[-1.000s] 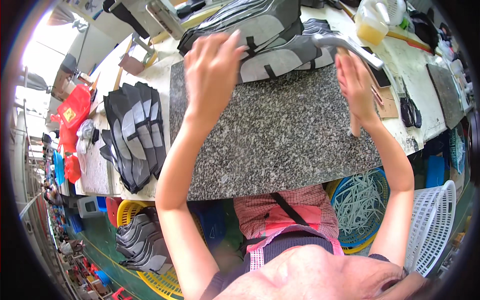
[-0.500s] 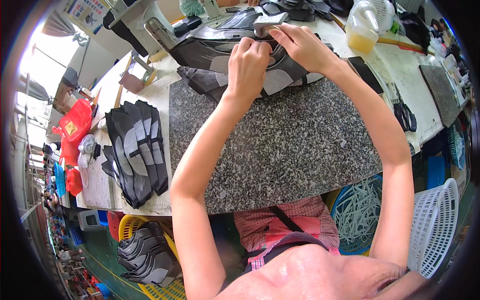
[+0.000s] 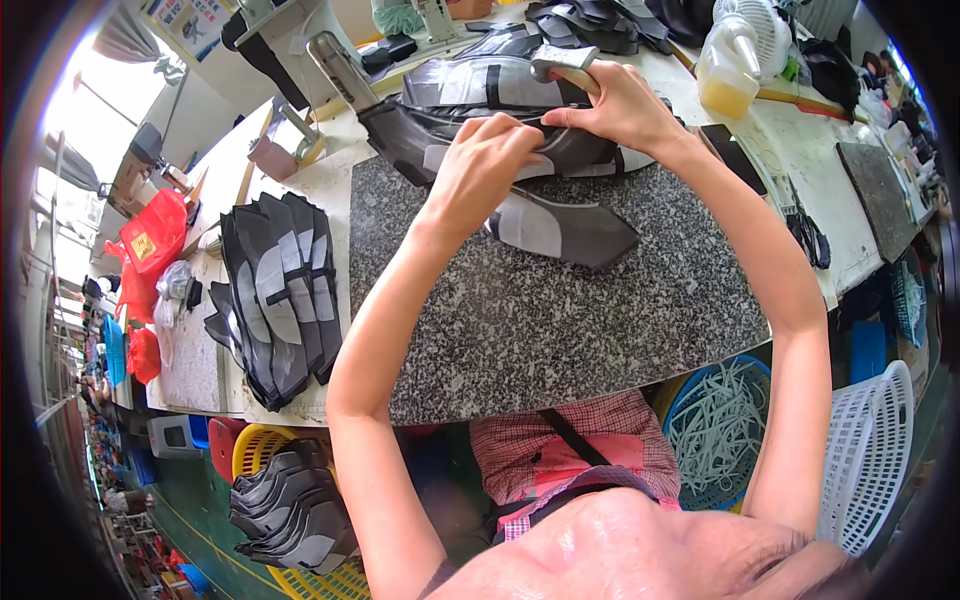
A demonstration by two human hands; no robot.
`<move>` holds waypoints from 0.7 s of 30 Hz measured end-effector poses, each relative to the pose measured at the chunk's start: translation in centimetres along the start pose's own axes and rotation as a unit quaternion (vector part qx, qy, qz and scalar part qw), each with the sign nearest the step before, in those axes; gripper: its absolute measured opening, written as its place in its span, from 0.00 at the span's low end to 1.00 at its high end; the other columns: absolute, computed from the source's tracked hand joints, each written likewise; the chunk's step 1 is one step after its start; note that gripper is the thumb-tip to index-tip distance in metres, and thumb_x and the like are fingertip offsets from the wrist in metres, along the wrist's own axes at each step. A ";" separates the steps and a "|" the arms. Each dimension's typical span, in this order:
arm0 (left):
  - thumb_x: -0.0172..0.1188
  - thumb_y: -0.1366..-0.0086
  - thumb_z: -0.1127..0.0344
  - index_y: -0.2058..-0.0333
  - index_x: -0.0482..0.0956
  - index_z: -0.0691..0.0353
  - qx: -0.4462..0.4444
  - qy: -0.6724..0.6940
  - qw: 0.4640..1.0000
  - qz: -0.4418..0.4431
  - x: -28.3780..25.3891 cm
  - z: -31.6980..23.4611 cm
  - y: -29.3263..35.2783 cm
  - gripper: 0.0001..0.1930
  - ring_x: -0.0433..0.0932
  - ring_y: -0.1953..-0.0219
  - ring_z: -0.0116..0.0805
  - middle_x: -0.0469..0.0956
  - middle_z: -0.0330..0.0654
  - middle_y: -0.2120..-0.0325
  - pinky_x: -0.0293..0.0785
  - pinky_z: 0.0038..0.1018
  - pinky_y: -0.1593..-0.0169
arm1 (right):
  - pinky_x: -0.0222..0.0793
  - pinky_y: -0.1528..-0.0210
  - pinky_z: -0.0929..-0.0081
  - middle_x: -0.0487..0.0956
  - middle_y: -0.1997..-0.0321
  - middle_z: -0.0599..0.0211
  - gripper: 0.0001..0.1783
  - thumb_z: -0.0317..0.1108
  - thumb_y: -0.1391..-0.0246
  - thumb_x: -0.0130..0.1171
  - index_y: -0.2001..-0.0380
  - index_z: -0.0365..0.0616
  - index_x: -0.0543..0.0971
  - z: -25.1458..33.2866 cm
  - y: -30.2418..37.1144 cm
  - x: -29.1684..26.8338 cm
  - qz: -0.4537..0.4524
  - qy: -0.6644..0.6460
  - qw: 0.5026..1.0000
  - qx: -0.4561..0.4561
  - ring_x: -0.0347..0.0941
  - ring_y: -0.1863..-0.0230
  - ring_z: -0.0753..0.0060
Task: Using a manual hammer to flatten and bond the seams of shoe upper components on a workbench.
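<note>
At the far side of a speckled stone slab (image 3: pixel 560 320) lies a stack of black and grey cut shoe-upper pieces (image 3: pixel 465 85). My left hand (image 3: pixel 485 165) is closed at the stack's near edge, its fingers pinching a dark piece. My right hand (image 3: pixel 635 110) is closed around what looks like a hammer (image 3: pixel 563 63), its grey head at the stack's far edge. The right thumb reaches toward the left fingertips at the pieces. Below the left hand, one grey and black piece (image 3: pixel 560 228) lies across the slab, apart from the stack.
Fanned uppers (image 3: pixel 275 290) lie left of the slab. A yellow basket (image 3: pixel 262 450) with more pieces stands below. To the right are a bottle of yellow liquid (image 3: pixel 728 80), a dark phone-like slab (image 3: pixel 735 160) and scissors (image 3: pixel 808 238). A blue basket (image 3: pixel 765 400) holds white strips.
Both hands have shifted slightly nearer and apart. A grey and black piece now shows on the slab below the left hand. The hammer is still in the right hand.
</note>
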State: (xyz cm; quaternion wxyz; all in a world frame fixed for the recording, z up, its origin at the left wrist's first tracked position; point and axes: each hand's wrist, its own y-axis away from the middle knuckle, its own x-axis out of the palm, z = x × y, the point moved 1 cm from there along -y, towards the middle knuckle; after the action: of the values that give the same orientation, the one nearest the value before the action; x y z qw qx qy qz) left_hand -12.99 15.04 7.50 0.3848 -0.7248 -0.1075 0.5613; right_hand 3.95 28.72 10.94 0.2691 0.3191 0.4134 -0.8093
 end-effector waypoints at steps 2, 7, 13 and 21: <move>0.65 0.41 0.66 0.63 0.78 0.57 0.067 -0.040 0.997 -0.004 -0.1 -1.3 -0.8 0.09 0.78 0.60 0.41 0.79 0.39 0.67 0.72 0.35 0.52 | 0.66 0.73 0.70 0.76 0.81 0.62 0.27 0.51 0.57 0.75 0.65 0.39 0.81 -1.4 0.5 -0.1 -0.006 -0.023 1.000 -0.007 0.71 0.78 0.72; 0.63 0.49 0.67 0.68 0.73 0.54 0.130 -0.140 0.981 0.022 -1.7 -4.7 -1.2 0.10 0.77 0.62 0.30 0.75 0.30 0.73 0.70 0.28 0.52 | 0.64 0.76 0.74 0.75 0.83 0.69 0.21 0.46 0.55 0.76 0.73 0.36 0.83 -2.5 3.1 -1.2 0.000 -0.096 0.995 0.026 0.67 0.79 0.83; 0.63 0.53 0.67 0.70 0.72 0.54 0.170 -0.167 0.967 0.089 -6.0 -9.0 0.3 0.11 0.76 0.64 0.28 0.73 0.29 0.76 0.72 0.27 0.51 | 0.63 0.75 0.75 0.75 0.85 0.66 0.19 0.46 0.48 0.71 0.72 0.37 0.84 0.8 5.0 -3.0 -0.021 -0.189 0.981 -0.029 0.63 0.80 0.84; 0.66 0.40 0.71 0.63 0.80 0.59 -0.066 0.008 0.997 -0.036 -15.3 -5.5 9.3 0.07 0.80 0.61 0.37 0.82 0.35 0.74 0.73 0.43 0.46 | 0.57 0.79 0.70 0.64 0.89 0.64 0.25 0.43 0.52 0.74 0.83 0.34 0.74 -3.4 5.5 -2.8 0.075 -0.046 0.995 0.044 0.58 0.84 0.77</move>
State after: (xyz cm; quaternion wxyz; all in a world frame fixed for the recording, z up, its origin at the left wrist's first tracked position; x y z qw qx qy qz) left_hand -15.92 -2.71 12.77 0.3569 -0.7490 -0.1666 0.5328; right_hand 10.65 29.23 8.72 0.3337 0.3232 0.3393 -0.8179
